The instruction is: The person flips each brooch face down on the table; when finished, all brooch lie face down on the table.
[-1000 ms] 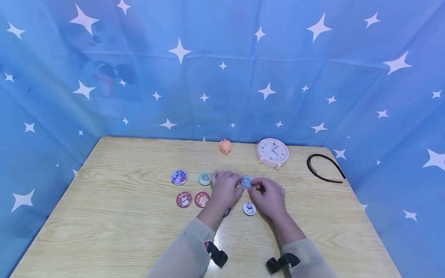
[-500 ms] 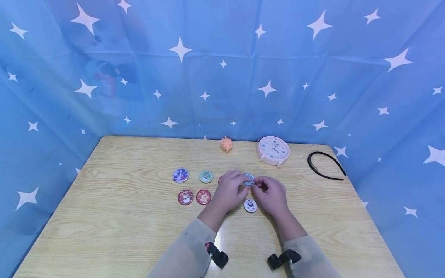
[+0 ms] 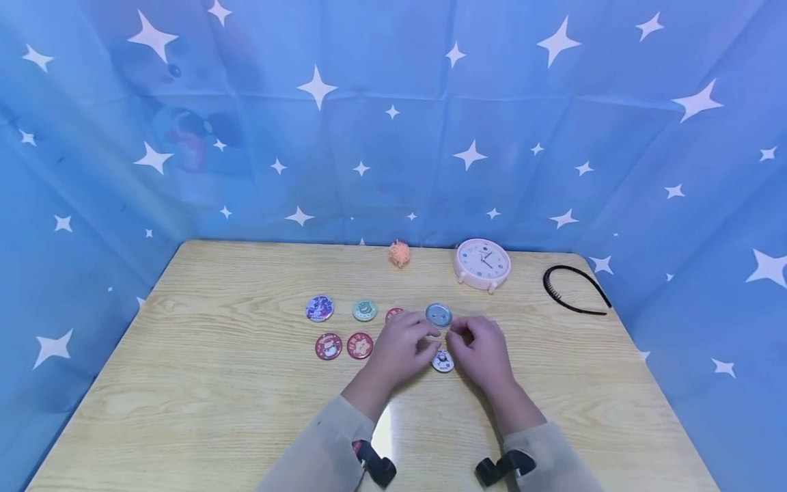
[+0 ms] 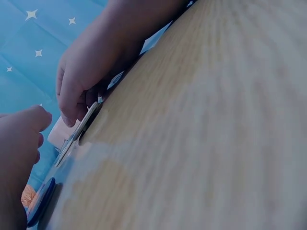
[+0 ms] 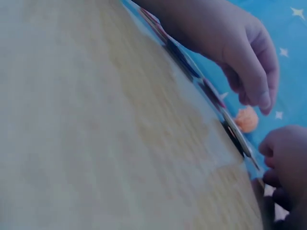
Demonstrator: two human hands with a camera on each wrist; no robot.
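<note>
A pin badge (image 3: 439,315) lies back up on the table, showing its silver backing and pin. My left hand (image 3: 402,347) hovers just to its near left, thumb and index finger apart with nothing between them. On the other side, my right hand (image 3: 482,347) has loosely bent fingers, fingertips right at the badge's near right edge. Between the wrists a white badge (image 3: 443,361) lies face up. A red badge (image 3: 394,313) is partly covered by my left hand. In the left wrist view, a dark-blue-edged badge (image 4: 42,201) sits below the left hand.
To the left lie a purple badge (image 3: 320,309), a green badge (image 3: 365,310) and two red badges, one with a snowman-like figure (image 3: 328,346), one with a star (image 3: 359,346). Farther back are an orange fuzzy ball (image 3: 399,253), a pink clock (image 3: 482,264) and a black headband (image 3: 574,290).
Both hands held the silver-backed badge at its pin; they have let go and drawn slightly back toward me. The badge now rests on the table, pin side up.
</note>
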